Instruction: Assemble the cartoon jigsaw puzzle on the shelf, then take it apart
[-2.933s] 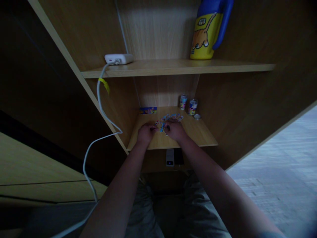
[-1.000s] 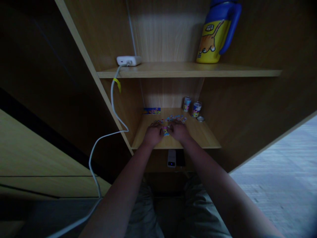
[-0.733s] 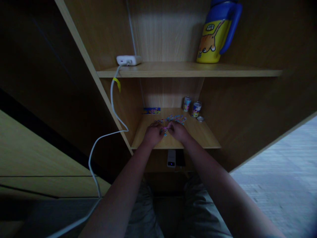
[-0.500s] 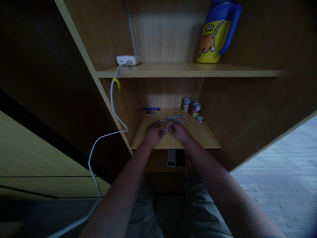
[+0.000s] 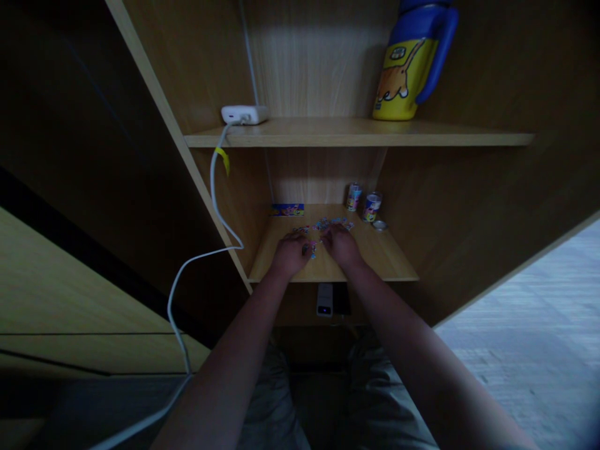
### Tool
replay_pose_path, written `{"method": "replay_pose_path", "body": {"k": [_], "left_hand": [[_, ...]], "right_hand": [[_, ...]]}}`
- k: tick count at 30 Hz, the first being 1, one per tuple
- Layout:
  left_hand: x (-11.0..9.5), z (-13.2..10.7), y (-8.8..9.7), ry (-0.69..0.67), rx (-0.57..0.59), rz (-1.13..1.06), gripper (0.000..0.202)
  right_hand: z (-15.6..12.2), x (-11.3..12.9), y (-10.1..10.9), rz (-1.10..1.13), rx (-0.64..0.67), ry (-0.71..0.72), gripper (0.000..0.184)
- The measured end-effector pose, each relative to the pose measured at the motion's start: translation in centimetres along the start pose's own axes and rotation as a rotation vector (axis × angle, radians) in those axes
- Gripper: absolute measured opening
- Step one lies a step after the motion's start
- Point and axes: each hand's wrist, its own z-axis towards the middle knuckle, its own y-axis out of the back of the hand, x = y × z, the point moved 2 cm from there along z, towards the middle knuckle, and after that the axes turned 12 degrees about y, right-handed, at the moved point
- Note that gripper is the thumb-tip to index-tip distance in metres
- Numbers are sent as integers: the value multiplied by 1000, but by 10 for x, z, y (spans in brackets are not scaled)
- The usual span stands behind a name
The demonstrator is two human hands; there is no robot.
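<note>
Several small colourful pieces, which look like jigsaw puzzle pieces, lie on the lower wooden shelf. A short joined strip of puzzle pieces (image 5: 313, 250) sits between my hands. My left hand (image 5: 289, 253) rests at its left side, fingers curled and thumb at the strip's edge; more pieces (image 5: 301, 229) show just beyond its fingertips. On the right, my right hand (image 5: 343, 245) is at the near edge of a loose pile of pieces (image 5: 334, 222), its fingers bent together. Whatever lies between those fingertips is hidden and too small to make out.
Behind stand two small printed cans (image 5: 354, 197) (image 5: 372, 207), with a round metal lid (image 5: 379, 225) nearby. A printed card (image 5: 287, 210) lies back left. Above, a shelf (image 5: 328, 132) holds a white adapter (image 5: 244, 115) with a hanging cable (image 5: 213, 181) and a blue-yellow bottle (image 5: 400, 78).
My right hand has moved right and slightly away from the joined pieces, toward the loose pile. My left hand has stayed nearly still.
</note>
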Motion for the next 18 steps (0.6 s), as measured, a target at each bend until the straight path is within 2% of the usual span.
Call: {"method": "replay_pose_path", "body": {"k": [6, 10, 14, 18], "left_hand": [[0, 0, 1, -4, -3, -6, 19], [-1, 0, 1, -5, -8, 5, 19], [-2, 0, 2, 5, 4, 10, 18], [-2, 0, 3, 6, 7, -4, 18]], "right_hand": [[1, 6, 2, -121, 102, 48, 20], [0, 9, 2, -143, 112, 60, 20], [-1, 7, 2, -87, 67, 63, 13], [1, 1, -1, 61, 41, 84, 10]]}}
